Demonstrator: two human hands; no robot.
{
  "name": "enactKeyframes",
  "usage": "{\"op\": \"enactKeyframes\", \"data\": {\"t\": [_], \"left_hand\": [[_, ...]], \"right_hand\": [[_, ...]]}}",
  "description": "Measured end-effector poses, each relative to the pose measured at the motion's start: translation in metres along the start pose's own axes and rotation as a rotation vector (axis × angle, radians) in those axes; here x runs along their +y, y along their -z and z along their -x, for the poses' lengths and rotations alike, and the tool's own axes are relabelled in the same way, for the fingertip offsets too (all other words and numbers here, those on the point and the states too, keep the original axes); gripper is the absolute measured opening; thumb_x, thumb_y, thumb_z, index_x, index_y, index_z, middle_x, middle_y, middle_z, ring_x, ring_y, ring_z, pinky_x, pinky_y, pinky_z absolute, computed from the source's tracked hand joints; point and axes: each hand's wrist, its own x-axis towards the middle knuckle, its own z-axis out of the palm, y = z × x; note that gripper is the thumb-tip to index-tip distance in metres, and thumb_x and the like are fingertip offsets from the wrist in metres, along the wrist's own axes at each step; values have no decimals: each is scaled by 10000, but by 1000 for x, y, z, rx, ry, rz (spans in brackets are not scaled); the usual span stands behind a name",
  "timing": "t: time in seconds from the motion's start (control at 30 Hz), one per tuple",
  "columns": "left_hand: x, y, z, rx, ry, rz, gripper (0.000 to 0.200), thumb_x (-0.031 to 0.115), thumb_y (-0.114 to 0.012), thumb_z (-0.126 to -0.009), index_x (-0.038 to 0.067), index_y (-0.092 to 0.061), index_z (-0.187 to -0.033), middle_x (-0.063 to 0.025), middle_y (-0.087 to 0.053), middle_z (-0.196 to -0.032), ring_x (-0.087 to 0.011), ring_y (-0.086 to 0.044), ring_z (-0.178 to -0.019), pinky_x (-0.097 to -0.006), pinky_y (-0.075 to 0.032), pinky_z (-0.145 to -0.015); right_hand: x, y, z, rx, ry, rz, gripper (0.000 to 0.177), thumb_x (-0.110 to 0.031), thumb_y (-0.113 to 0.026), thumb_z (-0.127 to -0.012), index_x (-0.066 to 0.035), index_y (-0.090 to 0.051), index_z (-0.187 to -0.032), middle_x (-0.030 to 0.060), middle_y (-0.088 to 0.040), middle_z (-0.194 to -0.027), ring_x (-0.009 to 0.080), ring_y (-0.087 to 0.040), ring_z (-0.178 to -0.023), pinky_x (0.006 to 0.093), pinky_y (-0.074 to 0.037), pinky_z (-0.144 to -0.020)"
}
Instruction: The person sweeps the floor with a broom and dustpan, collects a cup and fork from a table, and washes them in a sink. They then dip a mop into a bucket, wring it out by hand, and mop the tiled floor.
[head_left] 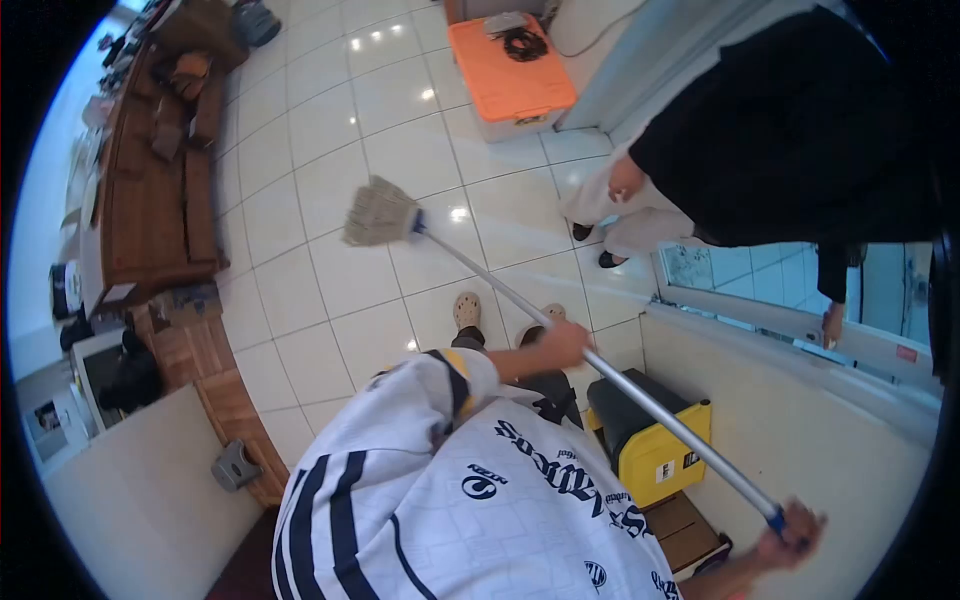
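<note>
A mop with a silver handle (650,408) slants across the view. Its grey string head (382,212) lies on the white tiled floor, beyond my feet. Partway along the handle, my left hand (562,346) is closed around the metal. My right hand (790,535) grips the blue-tipped top end at the lower right, slightly blurred. Beige clogs (467,311) on my feet stand beneath the handle.
A person in black (770,130) stands at the right by a glass door. A yellow bin (665,455) with a dark lid sits beside me. An orange-lidded box (515,80) stands ahead. Wooden furniture (150,200) lines the left.
</note>
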Motion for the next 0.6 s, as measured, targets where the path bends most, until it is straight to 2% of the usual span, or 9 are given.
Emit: {"op": "enactKeyframes", "data": {"t": [0.03, 0.1, 0.13, 0.27, 0.33, 0.37, 0.43, 0.47, 0.6], "left_hand": [[36, -29, -18, 26, -136, 44, 175, 314, -648, -620, 144, -664, -656, -107, -584, -627, -310, -600, -625, -430, -470, -583], [123, -28, -43, -309, -196, 113, 227, 286, -620, -633, 62, -651, -652, -171, -627, -683, -350, -629, -694, -447, -505, -614], [152, -31, -51, -336, -306, 122, 230, 280, -614, -638, 52, -648, -647, -170, -629, -687, -349, -630, -703, -443, -508, -623], [205, -79, -75, -470, -553, 129, 251, 269, -588, -658, 24, -643, -653, -174, -638, -719, -349, -634, -729, -436, -512, -643], [187, -99, -85, -525, -557, 101, 239, 252, -572, -663, 25, -647, -664, -178, -641, -737, -349, -634, -743, -433, -513, -653], [185, -112, -84, -555, -558, 101, 234, 243, -564, -666, 26, -649, -670, -181, -643, -746, -349, -635, -750, -431, -514, -658], [167, -66, -82, -552, -441, 95, 208, 216, -553, -648, 34, -653, -666, -182, -641, -728, -353, -634, -736, -433, -513, -662], [146, -60, -88, -554, -443, 42, 206, 217, -555, -643, 37, -653, -669, -183, -640, -729, -356, -634, -734, -435, -512, -663], [20, -45, -100, -373, -359, -85, 205, 252, -589, -636, 52, -634, -644, -159, -612, -667, -349, -614, -682, -449, -495, -639]], "right_hand": [[-59, 36, 20, 132, 44, -29, 344, -175, -404, -913, -151, -336, -576, -17, -290, -502, 114, -294, -518, 337, -336, -632], [-99, 0, 35, 325, 817, 1049, 274, -186, -465, -885, -78, -439, -634, 8, -387, -440, 112, -310, -361, 270, -295, -353], [-112, -73, 26, 490, 524, 222, 260, -203, -472, -881, -117, -440, -638, -4, -358, -431, 113, -297, -362, 270, -268, -372], [-135, -64, 43, 985, 699, 463, 287, -208, -447, -892, -159, -379, -619, -35, -296, -435, 98, -243, -371, 293, -264, -412], [-147, 9, 90, 690, 513, 278, 274, -228, -429, -910, -156, -422, -645, -26, -379, -477, 111, -354, -415, 282, -337, -459], [-147, 52, 119, 706, 490, 393, 311, -314, -413, -914, -130, -447, -666, 5, -463, -541, 116, -428, -462, 282, -370, -485], [-111, 50, 103, 754, 444, 326, 365, -157, -414, -911, -160, -300, -564, -24, -270, -490, 95, -255, -486, 295, -301, -561], [-83, 44, 95, 893, 391, 230, 363, -143, -436, -904, -156, -306, -566, -21, -274, -491, 90, -254, -481, 263, -281, -526], [26, 19, 52, 749, 364, 45, 299, -167, -482, -894, -140, -362, -621, -13, -294, -519, 90, -285, -476, 251, -254, -483]]}}
